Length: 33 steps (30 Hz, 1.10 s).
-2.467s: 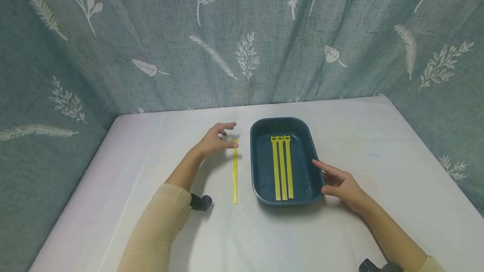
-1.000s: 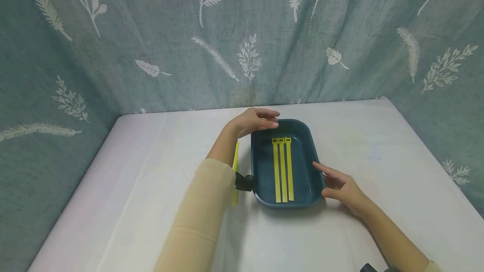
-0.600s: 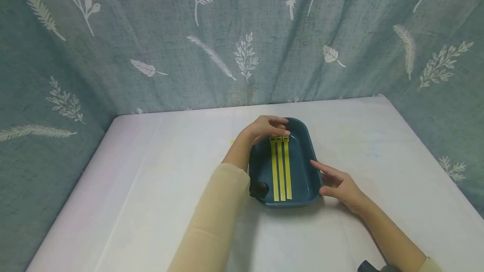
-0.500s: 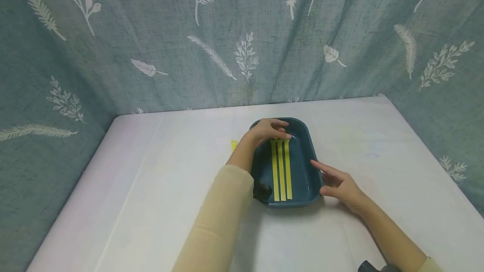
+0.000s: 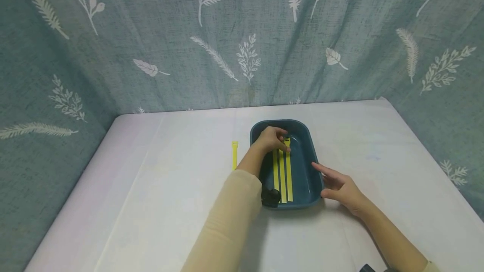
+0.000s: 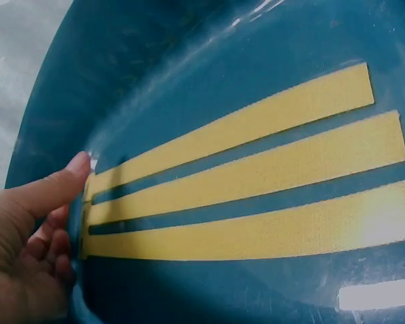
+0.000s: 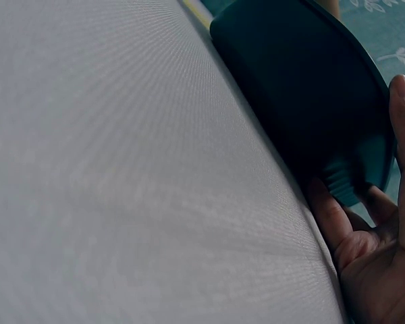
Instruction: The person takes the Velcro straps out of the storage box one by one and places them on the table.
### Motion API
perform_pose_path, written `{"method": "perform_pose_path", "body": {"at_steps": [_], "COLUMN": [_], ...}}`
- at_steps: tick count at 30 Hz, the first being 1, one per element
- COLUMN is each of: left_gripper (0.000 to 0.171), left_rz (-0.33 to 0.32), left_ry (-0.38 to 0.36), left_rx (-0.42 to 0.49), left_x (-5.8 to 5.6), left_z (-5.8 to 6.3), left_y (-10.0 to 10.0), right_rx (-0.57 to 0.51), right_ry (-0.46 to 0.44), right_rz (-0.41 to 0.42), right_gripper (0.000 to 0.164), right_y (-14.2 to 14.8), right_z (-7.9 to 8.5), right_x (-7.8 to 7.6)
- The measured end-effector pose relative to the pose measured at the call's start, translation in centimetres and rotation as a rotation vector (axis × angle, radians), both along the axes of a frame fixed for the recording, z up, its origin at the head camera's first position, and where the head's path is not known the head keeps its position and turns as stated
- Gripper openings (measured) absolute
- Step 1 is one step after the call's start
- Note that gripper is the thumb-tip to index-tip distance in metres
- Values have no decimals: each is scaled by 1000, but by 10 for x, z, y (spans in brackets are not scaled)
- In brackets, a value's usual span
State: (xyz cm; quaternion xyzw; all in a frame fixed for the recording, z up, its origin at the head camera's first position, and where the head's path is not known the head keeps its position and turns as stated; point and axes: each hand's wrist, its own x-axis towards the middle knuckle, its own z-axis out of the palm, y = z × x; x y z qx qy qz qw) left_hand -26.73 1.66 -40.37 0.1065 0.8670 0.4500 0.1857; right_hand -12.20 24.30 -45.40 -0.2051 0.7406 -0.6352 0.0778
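A dark teal plastic tray [image 5: 304, 175] sits on the white table. Three yellow hook-and-loop cable ties [image 5: 289, 179] lie side by side in it, slotted heads at the far end. My left hand [image 5: 270, 138] reaches into the tray over those heads, thumb and fingers apart. In the left wrist view its thumb [image 6: 54, 189] is close to the tie heads, and nothing is seen held. My right hand [image 5: 345, 190] touches the tray's right side, with one straight finger at the rim. From the right wrist, another finger [image 7: 331, 212] meets the outer wall.
Another yellow tie [image 5: 235, 152] lies on the table left of the tray, partly hidden by my left forearm. A leaf-patterned green curtain [image 5: 166, 45] hangs behind the table [image 5: 170, 179]. A black wrist camera [image 5: 270, 197] overhangs the tray's near left corner.
My left hand has moved right from beside the loose tie, over the tray's far rim, then toward me to the tie heads inside. My right hand has stayed at the tray's side.
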Motion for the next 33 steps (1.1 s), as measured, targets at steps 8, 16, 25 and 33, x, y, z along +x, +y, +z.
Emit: {"method": "perform_pose_path", "body": {"at_steps": [8, 16, 25, 33], "left_gripper": [67, 54, 43, 42], "left_rz": [-52, -52, -73, -122], "left_ry": [132, 184, 175, 199], "left_rx": [-352, -399, -257, -102], "left_x": [6, 8, 5, 0], "left_z": [0, -2, -6, -5], "left_y": [11, 13, 14, 15], "right_rx": [-10, -20, -31, -41], "right_ry": [-6, 2, 17, 27], "right_rz": [2, 7, 13, 31], "right_gripper": [66, 66, 65, 63], "right_y": [0, -1, -2, 0], "right_z": [-2, -1, 1, 1], "right_x": [1, 1, 1, 0]}}
